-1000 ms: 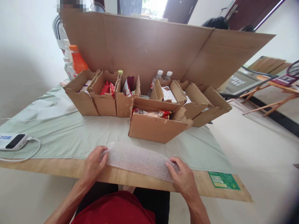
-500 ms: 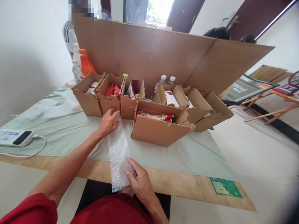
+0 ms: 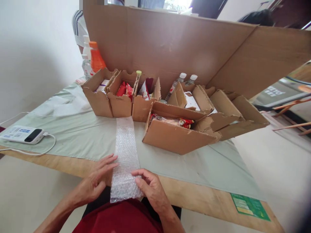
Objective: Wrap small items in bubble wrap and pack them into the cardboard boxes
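A long strip of clear bubble wrap (image 3: 126, 155) runs from the foot of the cardboard boxes to the table's front edge, where its near end hangs over close to my body. My right hand (image 3: 153, 189) grips the strip's right edge near that end between thumb and fingers. On the other side, my left hand (image 3: 99, 178) is open, fingers stretched out, the tips at the strip's left edge. Whether those fingertips touch the wrap I cannot tell.
Several open cardboard boxes (image 3: 121, 107) holding packets stand across the table, one box (image 3: 179, 139) in front of the others. Behind rises a large cardboard sheet (image 3: 167, 42). An orange bottle (image 3: 96, 58) stands far left, a white cabled device (image 3: 21, 135) nearer. A person's sleeve (image 3: 79, 27) shows behind.
My left hand has come back from the strip's far end to its near left side. The right hand still holds the right edge. The view has tilted down and turned slightly left.
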`<action>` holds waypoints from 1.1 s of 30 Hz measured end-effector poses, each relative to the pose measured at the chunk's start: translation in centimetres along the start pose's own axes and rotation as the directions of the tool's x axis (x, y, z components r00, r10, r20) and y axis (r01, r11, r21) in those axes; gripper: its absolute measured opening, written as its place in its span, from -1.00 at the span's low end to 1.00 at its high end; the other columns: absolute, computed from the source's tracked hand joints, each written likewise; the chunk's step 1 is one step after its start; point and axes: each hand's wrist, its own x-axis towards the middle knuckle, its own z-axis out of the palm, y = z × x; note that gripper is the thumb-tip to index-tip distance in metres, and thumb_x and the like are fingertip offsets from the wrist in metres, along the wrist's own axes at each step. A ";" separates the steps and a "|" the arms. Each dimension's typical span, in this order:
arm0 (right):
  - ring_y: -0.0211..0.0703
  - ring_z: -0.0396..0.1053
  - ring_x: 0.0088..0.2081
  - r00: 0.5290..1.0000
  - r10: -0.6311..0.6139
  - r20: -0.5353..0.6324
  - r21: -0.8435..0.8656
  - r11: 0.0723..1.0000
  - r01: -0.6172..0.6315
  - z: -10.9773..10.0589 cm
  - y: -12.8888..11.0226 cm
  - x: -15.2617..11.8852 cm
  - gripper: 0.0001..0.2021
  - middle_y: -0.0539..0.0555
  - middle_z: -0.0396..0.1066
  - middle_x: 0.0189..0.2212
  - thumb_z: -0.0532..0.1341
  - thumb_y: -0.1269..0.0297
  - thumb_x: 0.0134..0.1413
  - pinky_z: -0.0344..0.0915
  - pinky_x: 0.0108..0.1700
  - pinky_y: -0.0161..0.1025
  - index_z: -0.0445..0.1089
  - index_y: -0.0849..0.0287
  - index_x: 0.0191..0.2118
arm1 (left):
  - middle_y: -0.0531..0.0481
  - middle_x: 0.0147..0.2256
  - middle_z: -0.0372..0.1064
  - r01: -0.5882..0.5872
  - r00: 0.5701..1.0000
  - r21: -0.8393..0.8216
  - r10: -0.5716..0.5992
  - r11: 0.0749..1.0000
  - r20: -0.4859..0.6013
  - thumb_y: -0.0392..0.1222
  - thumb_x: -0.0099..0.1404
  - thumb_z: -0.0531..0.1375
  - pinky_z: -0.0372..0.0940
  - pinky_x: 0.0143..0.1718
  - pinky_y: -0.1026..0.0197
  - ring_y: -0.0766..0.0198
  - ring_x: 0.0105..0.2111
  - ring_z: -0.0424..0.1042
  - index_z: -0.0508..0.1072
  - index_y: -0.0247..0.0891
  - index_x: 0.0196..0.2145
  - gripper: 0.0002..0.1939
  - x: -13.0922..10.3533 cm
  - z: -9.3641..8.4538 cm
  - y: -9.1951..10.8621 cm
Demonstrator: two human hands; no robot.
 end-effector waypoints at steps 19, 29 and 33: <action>-0.06 0.49 -0.04 0.917 -0.321 -0.235 -0.286 0.925 0.251 -0.1 0.6 1.3 -0.68 0.15 0.55 -0.04 0.19 0.22 0.29 0.40 0.03 -0.08 0.41 0.08 0.12 | 0.03 -0.43 0.46 0.410 0.817 -0.023 -0.378 0.912 -0.436 -0.10 0.31 0.13 0.40 -0.22 0.07 0.16 -0.39 0.48 0.39 -0.33 0.16 -0.50 4.1 5.3 -0.8; 0.07 0.26 0.26 0.772 -0.612 0.172 -0.906 0.209 0.368 0.3 2.9 4.2 -0.64 0.17 0.42 0.19 0.14 0.51 0.25 0.29 0.14 0.02 0.47 0.12 0.09 | 0.03 -0.42 0.44 0.334 0.880 0.171 -0.242 0.927 -0.409 -0.17 0.39 0.11 0.37 -0.18 0.02 0.14 -0.37 0.45 0.33 -0.26 0.18 -0.58 3.6 5.3 -0.9; 0.02 0.31 0.22 0.760 -0.627 0.168 -0.898 0.222 0.381 0.3 2.8 4.8 -0.69 0.15 0.46 0.15 0.13 0.46 0.32 0.30 0.11 -0.02 0.51 0.07 0.05 | -0.23 -0.02 0.43 0.287 0.882 0.244 -0.156 0.926 -0.445 -0.11 0.41 0.16 0.38 -0.01 -0.07 0.02 -0.05 0.44 0.32 -0.23 0.20 -0.56 2.8 4.2 0.2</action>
